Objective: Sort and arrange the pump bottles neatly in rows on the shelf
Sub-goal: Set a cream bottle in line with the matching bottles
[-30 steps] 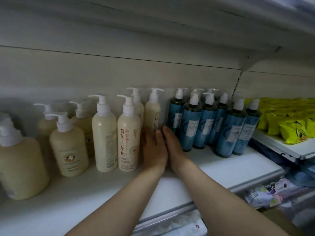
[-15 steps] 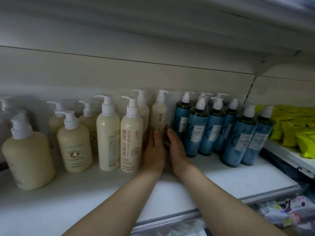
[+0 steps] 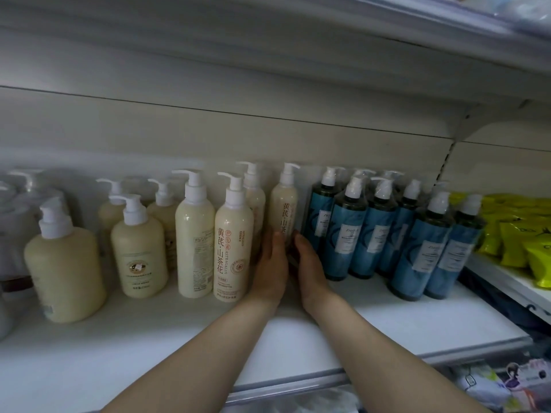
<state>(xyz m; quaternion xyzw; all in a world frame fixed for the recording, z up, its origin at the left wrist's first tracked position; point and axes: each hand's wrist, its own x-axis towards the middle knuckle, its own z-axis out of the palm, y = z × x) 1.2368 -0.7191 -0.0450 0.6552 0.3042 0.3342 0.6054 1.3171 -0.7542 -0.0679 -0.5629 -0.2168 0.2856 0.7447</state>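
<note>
Standing btwn both hands' grip, cream bottle (image 3: pixel 284 204), left hand (image 3: pixel 269 269), right hand (image 3: pixel 310 263)

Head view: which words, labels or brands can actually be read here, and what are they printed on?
"黄芪·山茶花", "ASTRAGALUS": front cream bottle.
"黄芪·山": rear cream bottle between the left hand and right hand.
"ZHIDUO", uncertain: blue bottles.
Fine print, the round bottle's label and the yellow packets: unreadable.

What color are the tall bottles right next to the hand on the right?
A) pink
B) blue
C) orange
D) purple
B: the tall bottles standing just beside the right hand have blue labels and white pump tops.
</note>
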